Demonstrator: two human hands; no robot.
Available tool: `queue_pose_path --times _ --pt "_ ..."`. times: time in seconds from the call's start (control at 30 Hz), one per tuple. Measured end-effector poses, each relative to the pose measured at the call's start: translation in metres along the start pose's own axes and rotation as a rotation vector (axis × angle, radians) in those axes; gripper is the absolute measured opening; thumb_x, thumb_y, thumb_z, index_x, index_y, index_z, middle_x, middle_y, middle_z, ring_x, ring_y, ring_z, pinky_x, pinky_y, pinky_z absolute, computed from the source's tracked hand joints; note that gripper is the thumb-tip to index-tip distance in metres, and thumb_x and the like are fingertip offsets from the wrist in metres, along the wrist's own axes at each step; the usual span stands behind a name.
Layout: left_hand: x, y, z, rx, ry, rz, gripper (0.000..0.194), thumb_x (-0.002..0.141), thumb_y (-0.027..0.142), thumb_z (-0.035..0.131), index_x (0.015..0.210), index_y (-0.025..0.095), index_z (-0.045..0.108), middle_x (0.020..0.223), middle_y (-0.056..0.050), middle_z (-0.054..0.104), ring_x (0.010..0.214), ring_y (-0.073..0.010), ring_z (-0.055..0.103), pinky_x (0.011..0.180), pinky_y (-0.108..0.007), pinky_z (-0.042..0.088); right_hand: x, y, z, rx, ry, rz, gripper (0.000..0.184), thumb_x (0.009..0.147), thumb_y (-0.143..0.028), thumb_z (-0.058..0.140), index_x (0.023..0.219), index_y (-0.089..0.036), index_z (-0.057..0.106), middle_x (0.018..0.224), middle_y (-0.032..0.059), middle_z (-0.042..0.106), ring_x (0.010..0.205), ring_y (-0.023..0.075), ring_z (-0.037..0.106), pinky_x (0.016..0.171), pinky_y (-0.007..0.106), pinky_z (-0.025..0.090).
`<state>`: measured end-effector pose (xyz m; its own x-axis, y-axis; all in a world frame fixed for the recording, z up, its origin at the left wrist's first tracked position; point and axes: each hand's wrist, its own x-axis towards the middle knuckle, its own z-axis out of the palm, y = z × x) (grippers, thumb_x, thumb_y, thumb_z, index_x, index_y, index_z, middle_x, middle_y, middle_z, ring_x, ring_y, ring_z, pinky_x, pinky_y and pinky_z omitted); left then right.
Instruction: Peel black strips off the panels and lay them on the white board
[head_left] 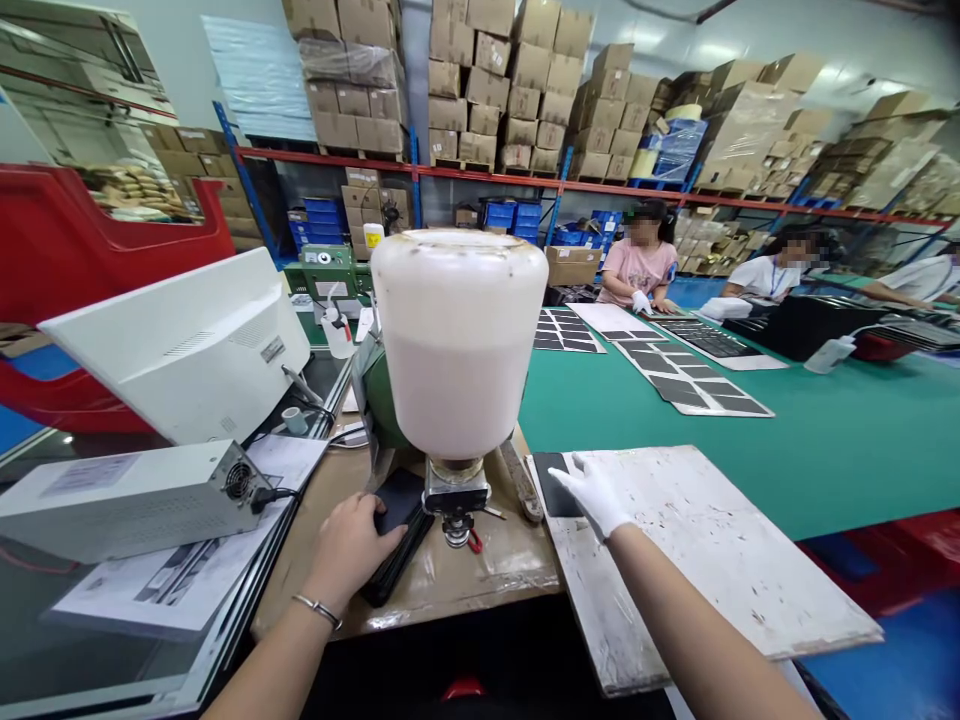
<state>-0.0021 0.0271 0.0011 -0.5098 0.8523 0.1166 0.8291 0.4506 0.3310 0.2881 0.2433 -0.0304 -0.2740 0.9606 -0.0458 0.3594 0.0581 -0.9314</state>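
Observation:
My bare left hand point(352, 547), a metal bangle at its wrist, is bent round the top of a stack of thin black rectangular plates point(401, 497), thumb and fingers on the upper plate. In a white glove, my right hand point(598, 497) has its fingers stretched out over one black plate point(556, 484), which lies flat at the left corner of a white board point(697, 540). Between my hands stands a machine with a large translucent bottle point(460, 350), upside down and partly filled with pale liquid. A metal nozzle point(456, 505) sits under it.
To the left are a white monitor point(187, 345) and a grey power box point(135, 500) with a cable. On the green table point(592, 405) lie boards with dark plates point(694, 378). A co-worker point(639, 260) sits across it. A red chair point(97, 240) stands at left.

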Motion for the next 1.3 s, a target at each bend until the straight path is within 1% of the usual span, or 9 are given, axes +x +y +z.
queue_pose_path --times 0.2,0.3,0.43,0.57,0.73,0.9,1.03,1.17,1.3 --pt "0.003 -0.009 -0.007 -0.109 0.011 0.000 0.024 0.069 0.040 0.061 0.077 0.020 0.051 0.082 -0.004 0.059 0.082 -0.0237 0.057 0.072 -0.033 0.042 -0.064 -0.012 0.019 0.062 -0.132 0.032 0.052 0.076 -0.047 0.061 0.117 -0.015 0.056 0.127 0.0123 0.056 0.120 0.0257 0.049 0.104 0.041 0.035" --pt "-0.014 -0.013 -0.023 -0.432 -0.027 -0.068 0.025 0.071 0.040 0.062 0.078 0.020 0.049 0.094 -0.006 0.061 0.086 -0.0223 0.058 0.076 -0.032 0.044 -0.090 -0.031 0.029 0.076 -0.248 0.019 0.038 0.077 -0.043 0.061 0.104 -0.017 0.064 0.112 0.0097 0.065 0.108 0.0251 0.058 0.099 0.041 0.040" --pt "-0.063 -0.006 -0.038 -1.110 -0.300 -0.108 0.030 0.070 0.039 0.069 0.087 0.020 0.054 0.105 -0.007 0.061 0.093 -0.0217 0.058 0.081 -0.032 0.045 -0.122 -0.060 0.043 0.048 -0.508 -0.062 0.033 0.081 -0.041 0.059 0.102 -0.017 0.065 0.103 0.0095 0.069 0.098 0.0253 0.062 0.091 0.042 0.046" --pt "-0.115 0.020 -0.029 -1.598 -0.707 -0.193 0.062 0.060 0.042 0.078 0.114 0.019 0.057 0.103 -0.010 0.064 0.090 -0.0245 0.060 0.080 -0.037 0.047 -0.153 -0.081 0.064 -0.057 -0.554 -0.413 0.056 0.083 -0.040 0.057 0.133 -0.020 0.044 0.137 0.0094 0.047 0.126 0.0254 0.042 0.107 0.044 0.031" --pt "-0.136 0.037 -0.004 -1.962 -0.738 -0.342 0.038 0.070 0.040 0.072 0.101 0.018 0.066 0.095 -0.009 0.068 0.082 -0.0243 0.064 0.076 -0.039 0.050 -0.172 -0.089 0.081 -0.243 -0.787 -0.590 0.068 0.082 -0.038 0.057 0.142 -0.020 0.029 0.144 0.0103 0.036 0.130 0.0271 0.035 0.108 0.045 0.029" --pt "-0.140 0.028 0.004 -2.046 -0.767 -0.507 0.030 0.077 0.034 0.066 0.101 0.016 0.067 0.097 -0.010 0.068 0.083 -0.0221 0.063 0.080 -0.037 0.048 -0.167 -0.088 0.060 -0.240 -0.813 -0.557 0.045 0.081 -0.034 0.059 0.124 -0.022 0.054 0.124 0.0089 0.058 0.113 0.0255 0.052 0.097 0.037 0.040" --pt "-0.130 0.028 0.007 -2.112 -0.725 -0.459 0.045 0.073 0.045 0.068 0.108 0.017 0.063 0.094 -0.007 0.067 0.075 -0.0151 0.061 0.074 -0.028 0.047 -0.155 -0.073 0.024 -0.212 -0.753 -0.125 0.009 0.070 -0.022 0.068 0.070 -0.017 0.061 0.062 -0.0022 0.061 0.060 0.0138 0.056 0.058 0.024 0.043" --pt "-0.094 0.041 0.012 -1.992 -0.753 -0.245 0.060 0.071 0.072 0.048 0.082 0.015 0.065 0.051 0.002 0.055 0.042 -0.0072 0.046 0.043 -0.019 0.035 -0.145 -0.068 -0.010 0.179 -0.531 0.019 0.014 0.074 -0.028 0.067 0.078 -0.017 0.059 0.073 -0.0004 0.061 0.068 0.0142 0.056 0.064 0.026 0.044" --pt "-0.068 0.067 0.007 -1.810 -0.820 -0.104 0.050 0.074 0.061 0.056 0.073 0.011 0.062 0.040 0.002 0.053 0.024 -0.0050 0.035 0.030 -0.018 0.017 -0.139 -0.072 -0.024 0.523 -0.448 0.010 0.013 0.078 -0.030 0.064 0.079 -0.017 0.063 0.079 0.0029 0.065 0.074 0.0158 0.058 0.069 0.028 0.046"
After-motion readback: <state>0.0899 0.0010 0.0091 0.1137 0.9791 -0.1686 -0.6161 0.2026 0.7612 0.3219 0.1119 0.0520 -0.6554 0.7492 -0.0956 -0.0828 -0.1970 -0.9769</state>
